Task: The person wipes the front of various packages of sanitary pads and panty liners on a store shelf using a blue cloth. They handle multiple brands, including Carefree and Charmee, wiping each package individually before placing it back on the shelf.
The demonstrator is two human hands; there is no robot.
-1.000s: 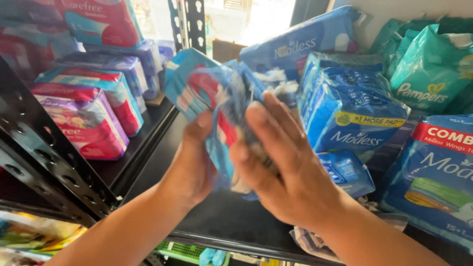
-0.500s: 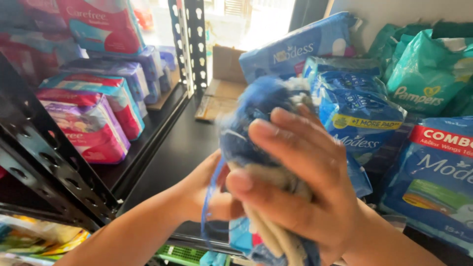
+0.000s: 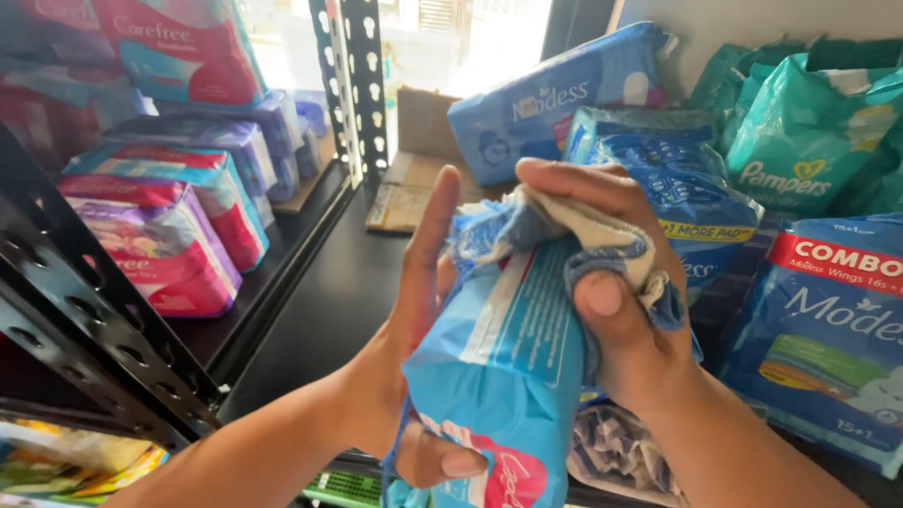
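Black metal shelf (image 3: 329, 301): blue pad packs (image 3: 828, 329) right, flattened cardboard (image 3: 414, 188) at back

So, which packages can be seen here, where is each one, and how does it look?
Light blue soft pack: centre, held by left hand; right hand presses a cloth on it.
Dark blue packs: right, on the black shelf.
Teal bags: top right.
Pink and purple packs: left, stacked.

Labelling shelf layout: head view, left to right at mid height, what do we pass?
Pink and purple pack → bare black shelf → left hand → light blue pack held in both hands → right hand with cloth → dark blue pack with red band.
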